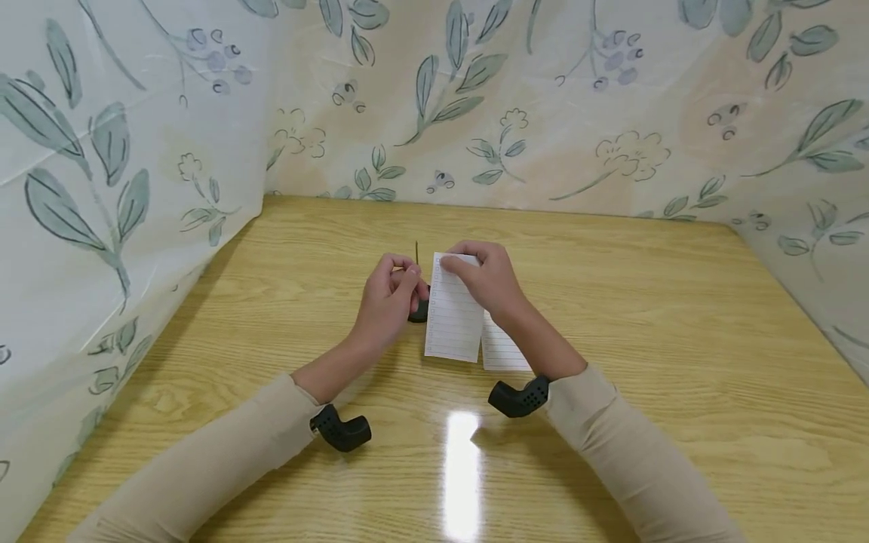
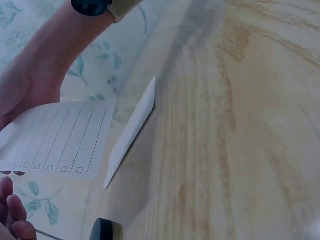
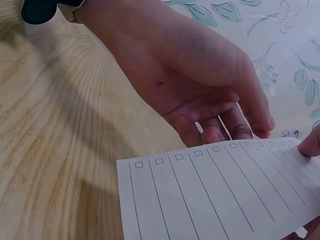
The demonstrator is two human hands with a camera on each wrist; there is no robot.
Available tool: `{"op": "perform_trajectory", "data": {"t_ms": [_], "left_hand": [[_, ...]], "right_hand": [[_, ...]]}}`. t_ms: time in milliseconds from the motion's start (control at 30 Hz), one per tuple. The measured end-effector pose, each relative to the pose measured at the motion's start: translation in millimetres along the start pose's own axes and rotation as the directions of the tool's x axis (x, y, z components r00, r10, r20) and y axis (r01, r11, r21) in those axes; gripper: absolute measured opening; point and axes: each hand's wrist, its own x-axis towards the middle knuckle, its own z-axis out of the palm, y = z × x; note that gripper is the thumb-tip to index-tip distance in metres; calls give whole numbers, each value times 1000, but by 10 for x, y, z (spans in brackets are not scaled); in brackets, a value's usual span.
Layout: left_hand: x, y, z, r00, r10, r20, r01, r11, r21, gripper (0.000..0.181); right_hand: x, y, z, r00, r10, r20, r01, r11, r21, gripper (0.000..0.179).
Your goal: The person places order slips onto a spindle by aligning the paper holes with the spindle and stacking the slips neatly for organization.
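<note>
My right hand [image 1: 485, 275] pinches a lined checklist sheet [image 1: 453, 317] near its top, the thumb on its printed face and the fingers behind. A row of small boxes runs down one edge of the sheet, which is held up over the table. Beside that edge is my left hand [image 1: 397, 294], its fingers loosely curled with nothing between them in the right wrist view. A black object [image 1: 419, 312] lies partly hidden behind the left hand and the sheet. A thin brown stick [image 1: 417, 253] shows just beyond the left fingers. Another lined paper [image 1: 504, 348] lies under the right forearm.
The wooden table [image 1: 645, 317] has a bright reflection near its front. Leaf-patterned cloth [image 1: 434, 98] stands along the back and both sides. A black camera [image 1: 342, 430] sits at the left wrist, and another black camera [image 1: 517, 397] at the right.
</note>
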Motion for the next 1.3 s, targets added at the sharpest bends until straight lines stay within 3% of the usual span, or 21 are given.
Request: {"op": "perform_trajectory", "data": {"t_ms": [267,400,500,567,633,733,1033,1300], "left_hand": [[84,59,-58,995,41,-95,-34,997,65,21],[133,88,-83,993,55,-101,-45,994,96,22],[105,228,-89,993,53,-103,-41,993,112,22],[119,237,-93,992,58,-110,-45,991,123,20],[133,234,-93,991,64,-119,-48,990,134,18],[215,115,-97,988,75,-135,-56,989,137,15],[274,123,-99,990,25,-142,-10,994,109,19],[293,144,-105,987,46,-152,-25,990,139,17]], "right_hand": [[113,-115,57,1000,9,11,-9,1000,-17,20],[178,-160,67,1000,-10,15,10,1000,-27,20],[224,-175,79,1000,-16,21,17,1000,-14,20],[247,-179,88,1000,-15,25,15,1000,-12,20],[274,-170,98,1000,-13,26,13,1000,-11,20],[305,-165,109,1000,-7,28,8,1000,-13,21],[322,-177,144,1000,7,19,-6,1000,-17,21],[325,-168,182,1000,-8,12,8,1000,-23,20]]}}
